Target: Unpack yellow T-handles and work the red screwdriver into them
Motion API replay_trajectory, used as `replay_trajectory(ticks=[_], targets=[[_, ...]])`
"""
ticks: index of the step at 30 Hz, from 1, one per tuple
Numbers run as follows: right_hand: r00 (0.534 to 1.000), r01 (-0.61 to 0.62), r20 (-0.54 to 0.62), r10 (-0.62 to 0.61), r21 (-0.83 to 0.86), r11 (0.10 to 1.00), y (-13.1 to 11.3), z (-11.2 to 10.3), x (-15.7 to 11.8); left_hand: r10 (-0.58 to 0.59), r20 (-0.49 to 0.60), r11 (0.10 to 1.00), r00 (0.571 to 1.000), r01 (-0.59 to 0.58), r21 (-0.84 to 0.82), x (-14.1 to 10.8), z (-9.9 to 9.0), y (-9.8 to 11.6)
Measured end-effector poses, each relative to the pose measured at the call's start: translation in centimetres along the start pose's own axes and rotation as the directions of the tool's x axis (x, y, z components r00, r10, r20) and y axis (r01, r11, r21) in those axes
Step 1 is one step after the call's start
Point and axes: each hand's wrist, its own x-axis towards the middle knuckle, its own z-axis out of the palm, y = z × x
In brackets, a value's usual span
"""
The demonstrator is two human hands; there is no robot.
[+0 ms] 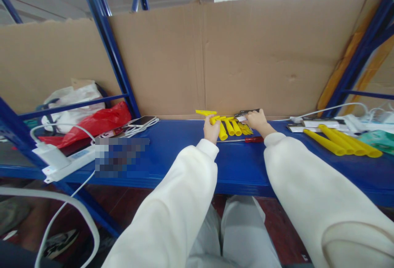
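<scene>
My left hand is closed around a yellow plastic piece, whose flat, narrow part sticks out above the fingers. Just right of it, several yellow tapered tubes lie side by side on the blue shelf. With bent fingers, my right hand grips the edge of a dark, flat packet near the cardboard; its fingertips are partly hidden. Smaller yellow pieces lie below that packet. A screwdriver with a red handle rests in front of the tubes.
More yellow tubes lie at the right beside white boxes and a green bag. Leftward are a phone, cables, a red bag and a power strip. A cardboard sheet backs the shelf between blue posts.
</scene>
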Motion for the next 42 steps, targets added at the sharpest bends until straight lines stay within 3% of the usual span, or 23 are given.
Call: replay_trajectory(ticks=[5, 16, 21, 25, 29, 33, 38, 42], targets=[[0.99, -0.134, 0.054, 0.133, 0.014, 0.991, -0.6, -0.7, 0.8, -0.058, -0.022, 0.998, 0.998, 0.058, -0.007, -0.4, 0.1, 0.7], [0.946, -0.294, 0.149, 0.29, 0.01, 0.956, -0.7, -0.1, 1.6, -0.078, -0.015, 0.997, 0.997, 0.078, -0.017, -1.6, 0.6, 1.6], [0.934, -0.352, 0.102, 0.343, 0.086, 0.932, -0.6, -0.2, 0.9, -0.11, -0.045, 0.992, 0.993, 0.107, -0.059, -1.9, 0.6, 2.8], [0.936, -0.349, 0.021, 0.351, 0.166, 0.922, -0.7, -1.0, -0.7, -0.174, -0.06, 0.964, 0.983, 0.157, -0.212, -2.4, 0.4, 4.7], [0.925, -0.361, -0.026, 0.378, 0.244, 0.9, -0.3, -1.7, -2.9, -0.267, -0.061, 0.908, 0.962, 0.23, -0.351, -3.0, -0.3, 6.4], [0.923, -0.362, -0.002, 0.386, 0.343, 0.867, 0.8, -1.9, -4.4, -0.342, -0.07, 0.867, 0.937, 0.286, -0.409, -2.9, -1.6, 7.1], [0.944, -0.306, 0.044, 0.328, 0.488, 0.817, 1.7, -0.9, -5.0, -0.349, 0.032, 0.876, 0.937, 0.338, -0.344, -1.9, -3.7, 7.1], [0.964, -0.243, 0.052, 0.26, 0.566, 0.788, 1.7, -0.1, -4.7, -0.416, 0.132, 0.845, 0.9, 0.436, -0.311, -1.2, -5.4, 6.9]])
